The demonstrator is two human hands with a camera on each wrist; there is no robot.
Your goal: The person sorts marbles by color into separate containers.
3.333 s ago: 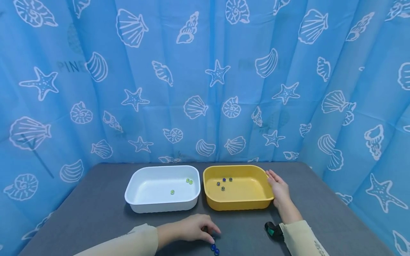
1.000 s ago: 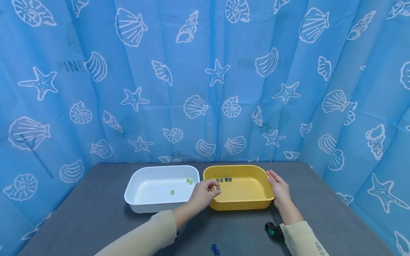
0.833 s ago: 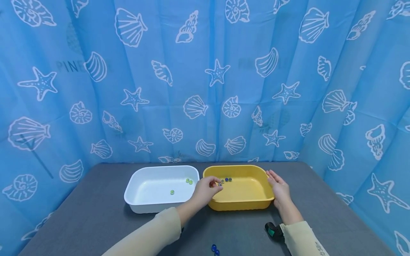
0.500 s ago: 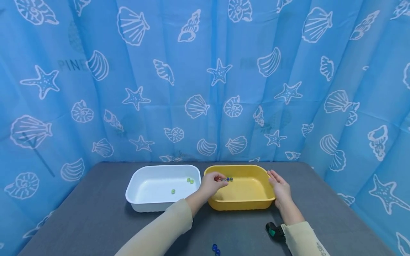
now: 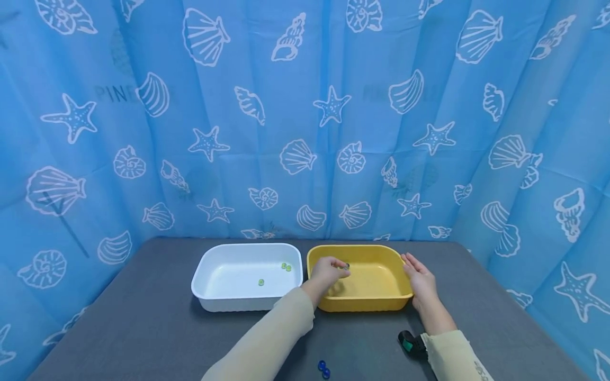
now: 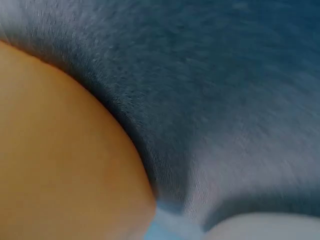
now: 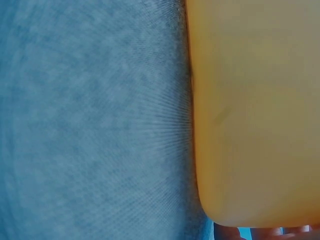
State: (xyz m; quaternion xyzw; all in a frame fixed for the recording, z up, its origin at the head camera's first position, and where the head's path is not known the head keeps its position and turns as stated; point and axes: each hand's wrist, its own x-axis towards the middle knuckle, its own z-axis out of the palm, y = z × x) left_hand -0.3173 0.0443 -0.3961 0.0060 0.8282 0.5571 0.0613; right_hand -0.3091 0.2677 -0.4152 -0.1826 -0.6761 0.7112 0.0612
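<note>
My left hand (image 5: 330, 271) hovers over the left part of the yellow tray (image 5: 381, 302), fingers curled down, with a small dark blue marble (image 5: 346, 266) at its fingertips. The other marbles in that tray are hidden behind the hand. My right hand (image 5: 419, 279) lies flat against the tray's right outer wall, fingers straight. The left wrist view is a blur of the yellow tray (image 6: 60, 165) and grey table. In the right wrist view the yellow tray wall (image 7: 255, 110) fills the right half.
A white tray (image 5: 200, 290) stands just left of the yellow one and holds three green marbles (image 5: 286, 267). Two blue marbles (image 5: 324, 369) lie on the grey table (image 5: 143, 328) near its front edge. A blue shell-print curtain encloses the table.
My left hand rose from the blue marbles at the table's front and moved forward over the yellow tray, creeping further in during the last second. The right hand stayed put.
</note>
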